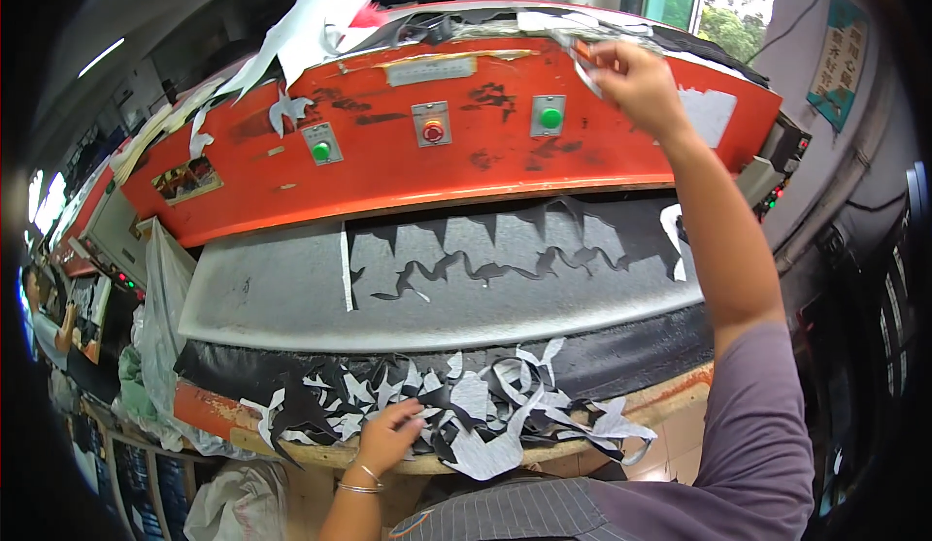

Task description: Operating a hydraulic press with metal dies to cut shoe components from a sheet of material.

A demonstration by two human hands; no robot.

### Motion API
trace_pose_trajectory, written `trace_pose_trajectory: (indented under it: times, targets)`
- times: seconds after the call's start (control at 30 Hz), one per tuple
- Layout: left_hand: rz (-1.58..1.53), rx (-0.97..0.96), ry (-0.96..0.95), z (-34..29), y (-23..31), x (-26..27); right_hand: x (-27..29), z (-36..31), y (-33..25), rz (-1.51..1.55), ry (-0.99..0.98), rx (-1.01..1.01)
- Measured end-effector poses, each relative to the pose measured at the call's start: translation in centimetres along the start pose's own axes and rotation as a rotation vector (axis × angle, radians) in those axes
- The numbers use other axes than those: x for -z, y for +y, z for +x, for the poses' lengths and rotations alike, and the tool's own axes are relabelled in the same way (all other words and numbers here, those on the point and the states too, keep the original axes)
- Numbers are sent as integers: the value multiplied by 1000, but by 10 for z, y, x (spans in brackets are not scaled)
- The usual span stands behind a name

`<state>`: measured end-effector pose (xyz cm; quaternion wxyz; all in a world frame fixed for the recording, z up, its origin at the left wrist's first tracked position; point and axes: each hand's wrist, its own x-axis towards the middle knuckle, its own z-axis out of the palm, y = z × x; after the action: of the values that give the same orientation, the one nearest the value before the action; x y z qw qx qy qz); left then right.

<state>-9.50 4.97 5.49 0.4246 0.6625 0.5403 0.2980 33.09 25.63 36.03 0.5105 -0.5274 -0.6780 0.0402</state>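
Offcuts [466, 415] of black and grey sheet material are heaped along the near edge of the bench [670, 400], where they can be gathered without reaching under the press. The left hand [388, 436] is laid on that heap, its fingers [413, 415] curled loosely onto a dark scrap, though whether anything is actually pinched cannot be told from this angle. The right hand [636, 80] is raised to the top of the orange press head [437, 153], fingers closed on a small pale cut piece [587, 77], apparently so that finished parts are kept apart from the waste below. On the grey cutting pad [291, 298] a dark sheet [515, 245] is spread flat beneath the head, its jagged cut-outs showing where shapes have been punched. More white and dark pieces [311, 27] are piled on the head's upper surface, above the green [321, 150] and red [433, 132] push buttons.
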Motion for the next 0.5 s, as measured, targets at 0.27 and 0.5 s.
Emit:
trace_pose_trajectory:
  times: [0.27, 0.5]
  targets:
    - [-637, 227, 247, 125, -25, 118, -55, 185, 35, -636, 156, -61]
    - [-893, 454, 152, 286, -49, 147, -138, 137, 78, -569, 532, 788]
